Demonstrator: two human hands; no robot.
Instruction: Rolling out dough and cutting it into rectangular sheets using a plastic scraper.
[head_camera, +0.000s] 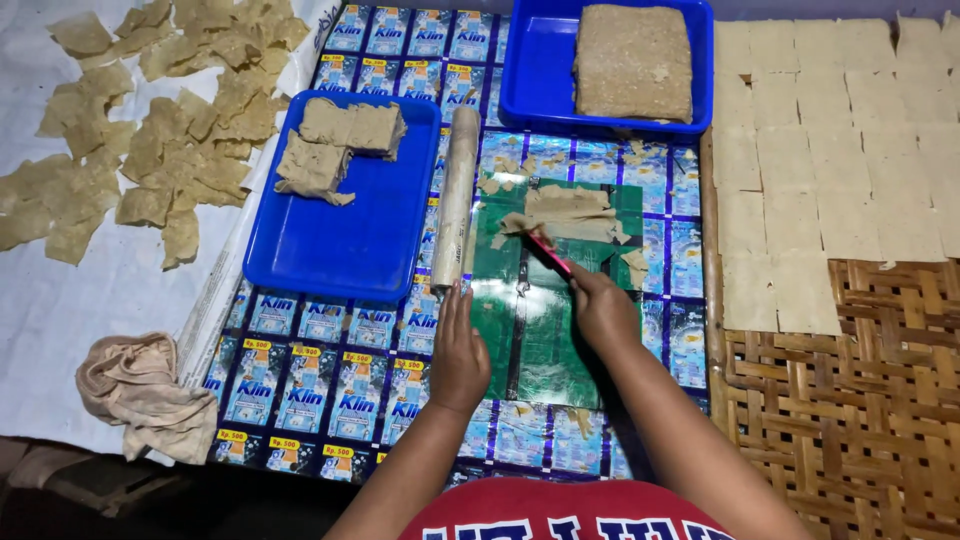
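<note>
— Scraping at that thin sheet of dough, is it? What has the right hand got?

— Its fingers are curled tight round a small red-handled tool, whose tip meets the near edge of the sheet, just beyond the fingertips

— And the left hand?

— Flat on the green plastic mat, fingers pressed together and pointing away, holding nothing. The rolling pin lies just beyond those fingertips

— How would the sheet handle?

— Light, soft and limp, I judge, and easily torn; its edges are already ragged, and it looks stuck to the mat. Better to lift it by a loosened edge, with support underneath, than to pinch it in the middle

— Anything else close by?

— A blue tray with folded dough pieces sits left of the left fingers; another blue tray holds a thick block farther off; cut squares lie on a woven mat to the right
</note>
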